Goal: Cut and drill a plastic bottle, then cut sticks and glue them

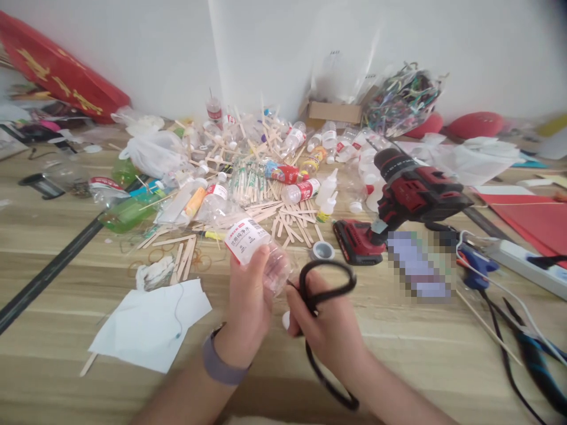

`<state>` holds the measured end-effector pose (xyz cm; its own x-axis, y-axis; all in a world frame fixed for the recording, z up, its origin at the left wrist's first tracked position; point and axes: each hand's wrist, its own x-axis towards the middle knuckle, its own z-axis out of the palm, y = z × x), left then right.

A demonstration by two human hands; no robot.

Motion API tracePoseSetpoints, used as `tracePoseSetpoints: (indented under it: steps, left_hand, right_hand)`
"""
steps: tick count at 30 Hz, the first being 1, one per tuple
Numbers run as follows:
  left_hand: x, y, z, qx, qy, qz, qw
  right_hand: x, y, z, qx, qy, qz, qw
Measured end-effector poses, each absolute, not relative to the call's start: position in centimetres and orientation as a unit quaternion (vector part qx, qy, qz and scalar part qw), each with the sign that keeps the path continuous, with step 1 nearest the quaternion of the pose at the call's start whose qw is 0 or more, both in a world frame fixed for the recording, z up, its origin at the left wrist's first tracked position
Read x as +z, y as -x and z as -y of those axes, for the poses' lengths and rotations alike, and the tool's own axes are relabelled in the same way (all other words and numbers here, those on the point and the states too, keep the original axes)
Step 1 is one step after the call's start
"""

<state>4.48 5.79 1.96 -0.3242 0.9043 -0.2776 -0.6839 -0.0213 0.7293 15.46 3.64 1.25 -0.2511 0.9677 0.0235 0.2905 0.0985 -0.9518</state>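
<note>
A clear plastic bottle (248, 237) with a white and red label lies tilted in my left hand (250, 295), whose fingers are wrapped round it. My right hand (325, 319) is closed on a pair of scissors (330, 302) with black loop handles, gripped low near the blades. The scissors' tip points at the bottle's lower right end; whether it touches or pierces the plastic is hard to see. Part of a small white round thing (286, 320) shows beside my right fingers. A grey-white round cap (323, 251) lies on the table just beyond my right hand.
A red cordless drill (411, 195) stands to the right, near a blue glue gun (476, 265), pliers (531, 348) and a power strip (527, 265). Bottles and wooden craft sticks (292, 227) are heaped ahead. White paper (150, 324) lies at left.
</note>
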Motion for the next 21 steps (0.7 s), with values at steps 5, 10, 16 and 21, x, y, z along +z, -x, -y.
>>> tracePoseSetpoints:
  steps: [5, 10, 16, 21]
  left_hand:
    - [1.78, -4.36, -5.8, 0.708, -0.149, -0.412, 0.554]
    - [1.77, -4.51, -5.85, 0.708, -0.128, -0.411, 0.559]
    - [1.86, -4.19, -5.51, 0.704, -0.15, -0.417, 0.555]
    - [1.76, -4.28, -5.52, 0.699, -0.131, -0.421, 0.563]
  right_hand:
    - [1.7, -15.05, -3.79, 0.571, 0.462, 0.588, 0.339]
    - [1.24, -15.32, -3.83, 0.365, 0.508, 0.675, 0.392]
    - [1.62, -14.94, -3.68, 0.673, 0.438, 0.512, 0.305]
    - [1.2, -15.18, -3.6, 0.391, 0.504, 0.676, 0.368]
